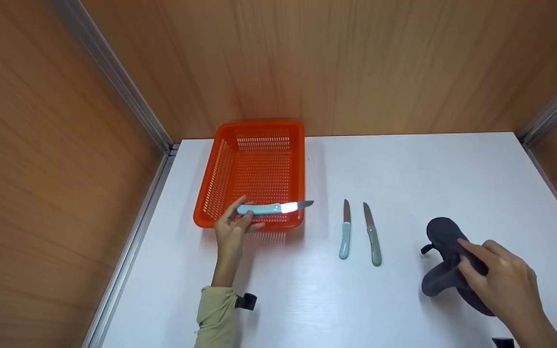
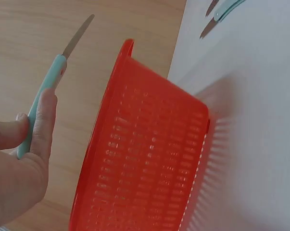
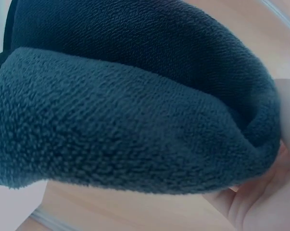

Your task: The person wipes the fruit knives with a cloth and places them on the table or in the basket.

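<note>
My left hand [image 1: 231, 231] pinches a paring knife [image 1: 259, 209] by its light blue handle, above the near end of a red plastic basket [image 1: 301, 174]. The blade points right, past the basket's rim. In the left wrist view the same knife [image 2: 51, 74] is held between thumb and fingers, apart from the basket [image 2: 149, 144]. At the right, my right hand [image 1: 505, 275] grips a dark grey, soft cloth item [image 1: 445, 234] with rounded lobes and a small black loop. Up close its fuzzy, folded surface [image 3: 111, 125] fills the right wrist view; its exact kind is unclear.
Two more knives lie on the white table [image 1: 307, 299], right of the basket: one with a light blue handle [image 1: 345, 240], one with a grey-green handle [image 1: 375, 247]. Wooden panels [image 1: 356, 67] stand behind and at both sides, with metal framing [image 1: 128, 92] at the corners.
</note>
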The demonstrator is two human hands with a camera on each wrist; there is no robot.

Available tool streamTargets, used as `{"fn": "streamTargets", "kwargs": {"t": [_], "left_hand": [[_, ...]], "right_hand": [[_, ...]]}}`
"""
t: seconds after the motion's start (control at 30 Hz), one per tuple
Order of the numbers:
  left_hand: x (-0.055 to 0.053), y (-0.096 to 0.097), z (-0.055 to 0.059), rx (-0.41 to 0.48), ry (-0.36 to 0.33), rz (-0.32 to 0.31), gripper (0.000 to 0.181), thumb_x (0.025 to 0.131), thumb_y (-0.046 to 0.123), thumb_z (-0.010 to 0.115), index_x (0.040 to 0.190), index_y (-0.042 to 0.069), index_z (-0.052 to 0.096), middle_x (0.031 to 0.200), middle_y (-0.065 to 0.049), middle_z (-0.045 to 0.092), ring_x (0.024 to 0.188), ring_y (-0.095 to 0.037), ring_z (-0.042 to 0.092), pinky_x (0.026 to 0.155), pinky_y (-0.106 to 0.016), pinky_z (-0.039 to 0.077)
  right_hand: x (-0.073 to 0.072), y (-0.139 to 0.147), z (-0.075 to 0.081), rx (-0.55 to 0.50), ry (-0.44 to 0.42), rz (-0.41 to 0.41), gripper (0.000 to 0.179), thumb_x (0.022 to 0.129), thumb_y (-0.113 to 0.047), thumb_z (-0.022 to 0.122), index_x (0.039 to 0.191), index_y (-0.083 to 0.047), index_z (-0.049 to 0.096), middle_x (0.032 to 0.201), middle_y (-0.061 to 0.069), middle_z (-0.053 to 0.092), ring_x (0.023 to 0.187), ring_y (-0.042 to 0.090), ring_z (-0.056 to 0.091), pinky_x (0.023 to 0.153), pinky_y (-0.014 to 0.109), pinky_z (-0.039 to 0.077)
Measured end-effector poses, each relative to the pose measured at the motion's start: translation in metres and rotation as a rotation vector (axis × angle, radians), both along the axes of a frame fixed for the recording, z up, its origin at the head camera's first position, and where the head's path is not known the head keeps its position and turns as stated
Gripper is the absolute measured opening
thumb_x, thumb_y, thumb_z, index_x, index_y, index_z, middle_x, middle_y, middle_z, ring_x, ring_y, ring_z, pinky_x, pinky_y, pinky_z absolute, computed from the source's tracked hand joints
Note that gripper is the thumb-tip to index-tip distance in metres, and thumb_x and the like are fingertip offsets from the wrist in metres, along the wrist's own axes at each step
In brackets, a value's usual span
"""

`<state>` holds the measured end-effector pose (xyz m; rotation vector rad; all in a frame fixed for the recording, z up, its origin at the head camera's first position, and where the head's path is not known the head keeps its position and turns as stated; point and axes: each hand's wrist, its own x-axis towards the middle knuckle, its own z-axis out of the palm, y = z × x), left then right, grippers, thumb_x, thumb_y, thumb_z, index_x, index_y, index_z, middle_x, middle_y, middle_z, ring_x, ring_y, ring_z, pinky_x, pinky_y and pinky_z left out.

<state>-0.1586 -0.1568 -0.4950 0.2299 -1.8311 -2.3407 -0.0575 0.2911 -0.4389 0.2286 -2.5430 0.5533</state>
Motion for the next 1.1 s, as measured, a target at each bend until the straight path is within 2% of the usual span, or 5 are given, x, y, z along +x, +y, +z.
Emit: {"fn": "streamTargets", "kwargs": {"t": [0.13,0.4,0.67,0.87,1.1], "left_hand": [[-0.012,-0.015,0.001,-0.011,-0.060,0.034,0.042,0.092,-0.006,0.055,0.132,0.006,0.053,0.118,-0.021,0.051,0.076,-0.032,0.068,0.076,-0.035,0.058],[-0.039,-0.037,0.006,-0.184,-0.198,0.072,0.040,0.090,-0.009,0.055,0.128,0.000,0.054,0.112,-0.021,0.054,0.083,-0.036,0.068,0.073,-0.039,0.058],[-0.060,-0.043,0.003,-0.264,-0.272,0.003,0.038,0.089,-0.009,0.055,0.126,-0.001,0.056,0.094,-0.020,0.056,0.084,-0.036,0.068,0.072,-0.038,0.058],[-0.076,-0.045,-0.002,-0.287,-0.360,-0.062,0.037,0.090,-0.010,0.051,0.127,-0.005,0.055,0.106,-0.022,0.056,0.089,-0.036,0.067,0.078,-0.041,0.057],[-0.087,-0.047,-0.006,-0.308,-0.399,-0.092,0.038,0.089,-0.013,0.045,0.126,-0.012,0.052,0.111,-0.028,0.058,0.090,-0.037,0.067,0.083,-0.047,0.054]], "right_hand": [[-0.003,0.005,-0.002,0.009,-0.003,-0.014,0.024,0.068,0.002,0.067,0.092,-0.001,0.074,0.067,0.001,0.054,0.047,0.005,0.033,0.035,0.016,0.026],[-0.009,0.017,-0.007,0.006,-0.031,-0.076,0.024,0.070,0.002,0.067,0.093,0.004,0.072,0.068,0.009,0.055,0.046,0.009,0.034,0.035,0.019,0.025],[-0.023,0.035,-0.019,-0.016,-0.022,-0.130,0.026,0.072,0.003,0.066,0.097,0.010,0.069,0.071,0.019,0.056,0.046,0.017,0.038,0.035,0.019,0.025],[-0.030,0.050,-0.023,-0.029,-0.004,-0.182,0.027,0.073,0.004,0.067,0.099,0.011,0.068,0.074,0.024,0.056,0.048,0.024,0.043,0.037,0.018,0.026],[-0.034,0.062,-0.024,-0.032,0.016,-0.228,0.026,0.075,0.006,0.068,0.100,0.012,0.067,0.079,0.028,0.056,0.052,0.031,0.048,0.040,0.012,0.023]]}}
